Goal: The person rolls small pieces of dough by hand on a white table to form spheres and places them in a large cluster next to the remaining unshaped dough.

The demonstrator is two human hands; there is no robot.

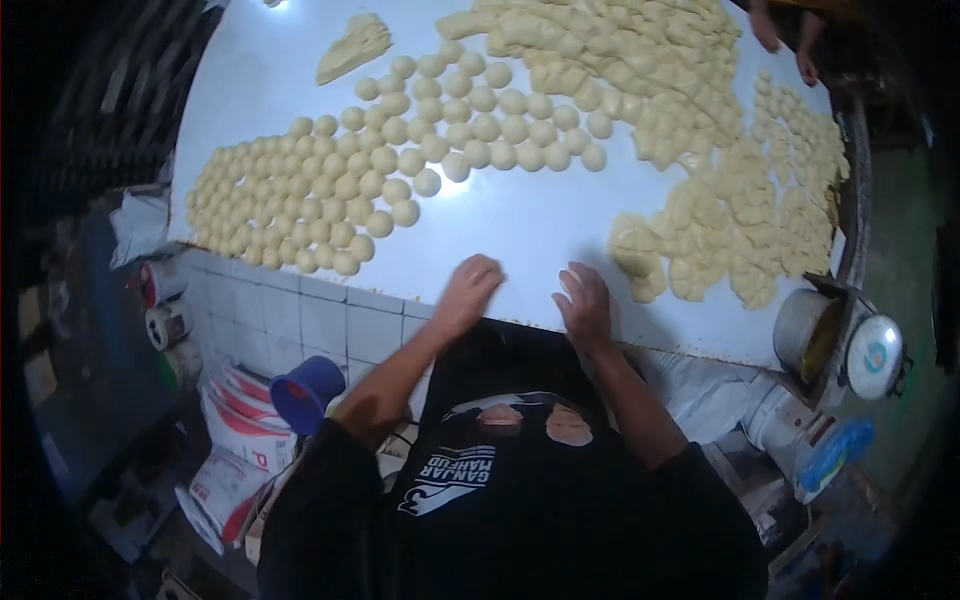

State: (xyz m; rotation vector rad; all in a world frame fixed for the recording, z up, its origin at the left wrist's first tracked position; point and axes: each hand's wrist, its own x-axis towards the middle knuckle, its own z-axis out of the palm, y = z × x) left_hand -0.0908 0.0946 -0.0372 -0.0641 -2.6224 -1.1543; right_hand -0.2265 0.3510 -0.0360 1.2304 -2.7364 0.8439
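My left hand [470,293] is low over the near edge of the white tabletop [520,225], its fingers curled in and partly smeared by motion. A short gap to its right, my right hand [586,303] is also curled, thumb side facing the left hand. What either palm covers, if anything, is hidden. Many round dough balls [310,185] sit in rows from the left edge to the middle of the table. Just right of my right hand lie flattened, overlapping dough pieces [640,255].
A large mass of cut dough [610,45] covers the far side, with a separate dough strip [355,48] to its left. Another person's hands [785,45] show at the far right. A metal pot [808,325] stands by the right corner; a blue bucket [306,393] is below left.
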